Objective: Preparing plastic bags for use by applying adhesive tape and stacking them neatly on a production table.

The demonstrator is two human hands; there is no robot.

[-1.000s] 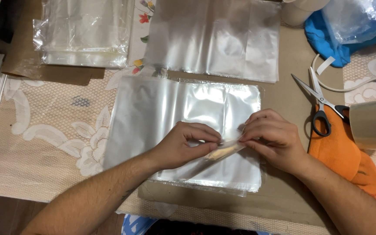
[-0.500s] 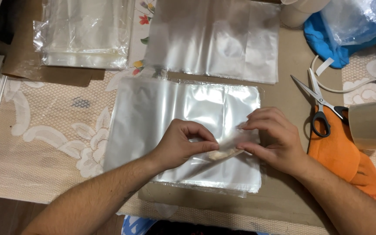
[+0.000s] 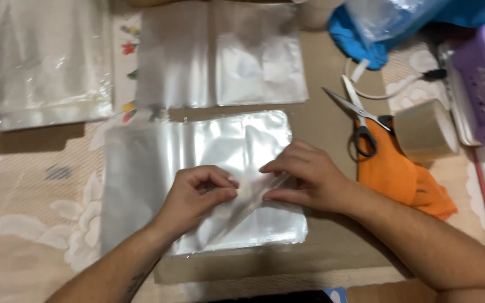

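Both hands work at the middle of the tabletop (image 3: 332, 120). The left hand (image 3: 195, 196) and the right hand (image 3: 307, 177) each have their grip pinched together on a small folded clear bag (image 3: 254, 193), which lies atop a stack of clear plastic sheets (image 3: 158, 168). Bare room lies just right of the stack's edge, before the scissors (image 3: 360, 120), orange cloth (image 3: 405, 179) and tape roll (image 3: 425, 130). More clear bags (image 3: 220, 56) lie beyond the stack's far edge.

left: open tablecloth (image 3: 23, 224) | right: scissors (image 3: 360, 120), orange cloth (image 3: 405, 179), tape roll (image 3: 425, 130) close by | ahead: narrow bare strip, then plastic bag stacks (image 3: 220, 56)
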